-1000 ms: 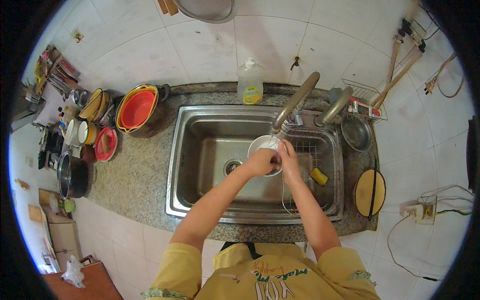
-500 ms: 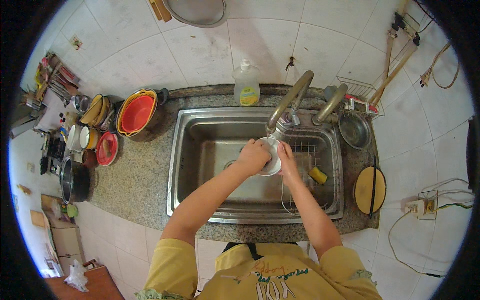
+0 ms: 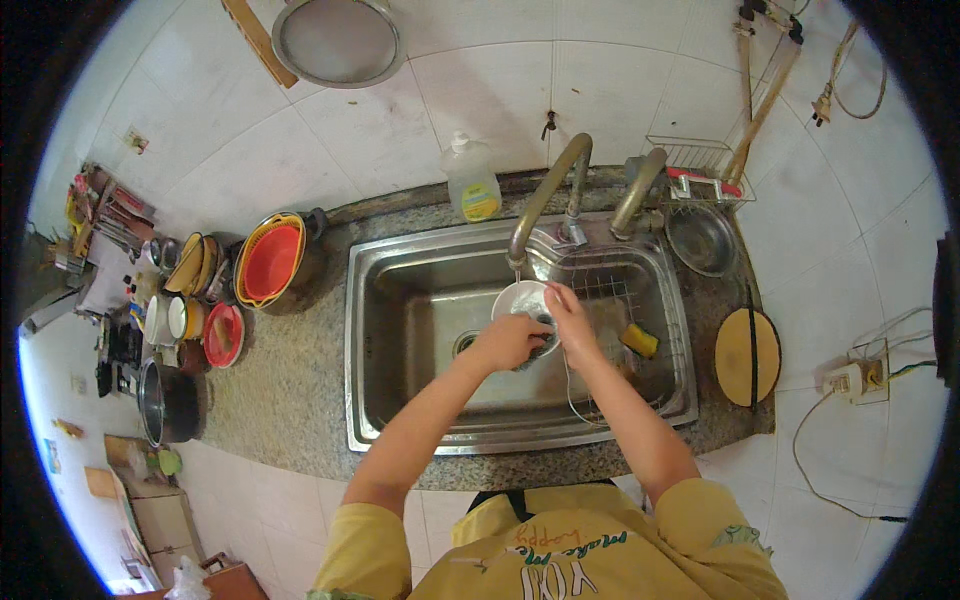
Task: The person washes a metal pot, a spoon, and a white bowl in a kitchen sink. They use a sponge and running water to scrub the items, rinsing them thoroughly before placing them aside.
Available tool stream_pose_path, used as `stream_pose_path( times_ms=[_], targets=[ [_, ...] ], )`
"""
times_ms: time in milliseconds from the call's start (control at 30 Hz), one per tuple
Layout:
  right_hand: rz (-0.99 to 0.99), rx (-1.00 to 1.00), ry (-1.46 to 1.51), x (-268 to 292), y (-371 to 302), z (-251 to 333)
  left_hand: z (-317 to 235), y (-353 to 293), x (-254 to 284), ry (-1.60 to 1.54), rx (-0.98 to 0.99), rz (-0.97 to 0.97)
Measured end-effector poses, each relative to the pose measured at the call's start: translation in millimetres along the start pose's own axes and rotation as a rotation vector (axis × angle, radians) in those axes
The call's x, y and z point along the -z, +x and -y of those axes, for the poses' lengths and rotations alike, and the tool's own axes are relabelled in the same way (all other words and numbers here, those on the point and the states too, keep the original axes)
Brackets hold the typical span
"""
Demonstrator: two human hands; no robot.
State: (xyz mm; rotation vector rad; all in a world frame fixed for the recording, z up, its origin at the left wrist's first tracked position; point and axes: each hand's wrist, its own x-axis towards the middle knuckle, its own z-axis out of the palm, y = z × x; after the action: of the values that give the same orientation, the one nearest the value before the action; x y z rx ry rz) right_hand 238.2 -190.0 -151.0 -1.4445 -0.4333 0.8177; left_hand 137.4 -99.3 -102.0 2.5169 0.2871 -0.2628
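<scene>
A white bowl [image 3: 511, 298] is held over the sink [image 3: 420, 350], under the spout of a curved metal faucet [image 3: 541, 190] with a thin stream of water running into it. My right hand [image 3: 571, 322] grips the bowl at its right side, fingers along the rim. My left hand [image 3: 512, 343] reaches over the near left edge into the bowl, its fingers curled. A bit of something dark shows at those fingertips; its kind is hidden. The drain [image 3: 466, 343] lies just left of my left hand.
A wire rack [image 3: 605, 285] in the sink's right part bears a yellow-green sponge [image 3: 639, 341]. Behind the sink stand a soap bottle [image 3: 472, 185] and, farther right, a metal bowl [image 3: 700, 242]. A round board [image 3: 735, 357] lies right; a red basket [image 3: 270, 262] stands left.
My view has shifted and tilted slightly. My left hand has moved to the bowl's near side, so more of the inside shows. The right hand still grips the bowl.
</scene>
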Motion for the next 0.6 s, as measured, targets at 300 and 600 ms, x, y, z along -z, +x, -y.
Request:
stream_pose_path(
  times_ms=[300,600],
  targets=[
    [-0.143,-0.22,0.109,-21,-21,33,-7,13,-2,-0.531,0.117,-0.469],
    [-0.034,-0.289,0.0,-10,-18,23,15,13,-1,0.247,-0.015,-0.426]
  ],
)
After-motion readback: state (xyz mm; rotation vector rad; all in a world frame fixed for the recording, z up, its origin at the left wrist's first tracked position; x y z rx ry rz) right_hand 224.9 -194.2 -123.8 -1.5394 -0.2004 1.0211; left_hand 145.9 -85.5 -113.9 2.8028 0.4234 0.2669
